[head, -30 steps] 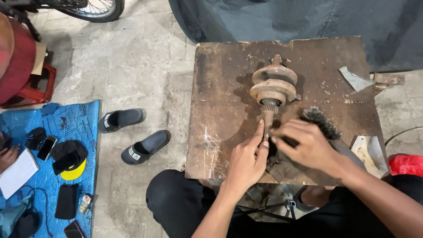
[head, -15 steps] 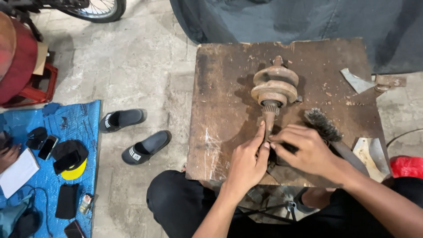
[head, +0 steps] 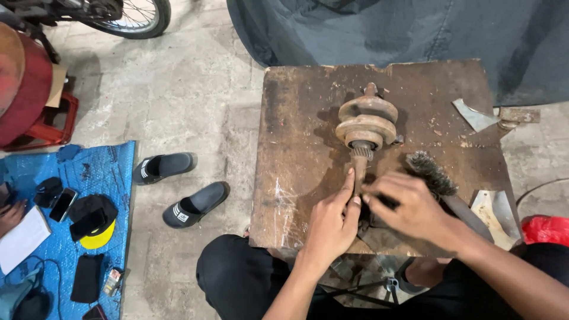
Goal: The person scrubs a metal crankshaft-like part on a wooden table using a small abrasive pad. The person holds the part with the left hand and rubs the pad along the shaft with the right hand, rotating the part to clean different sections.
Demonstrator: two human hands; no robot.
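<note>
A rusty crankshaft [head: 366,121] lies on a worn wooden board [head: 296,148], its thin shaft [head: 358,168] pointing toward me. My left hand [head: 332,222] pinches the near end of that shaft, with the index finger stretched along it. My right hand [head: 409,207] presses a small dark piece [head: 379,204], apparently abrasive paper, against the shaft's end from the right. A wire brush [head: 431,172] lies just beyond my right hand, its handle hidden under my wrist.
Metal scraps [head: 474,115] and a pale plate [head: 495,207] lie at the board's right side. Two dark sandals [head: 195,204] sit on the concrete floor to the left. A blue mat [head: 89,178] holds a phone, a cap and pouches. A dark cover [head: 415,29] hangs behind.
The view has drifted, so the board sits slightly lower in the frame. Both hands stay on the shaft's end, and my right hand has shifted only a little.
</note>
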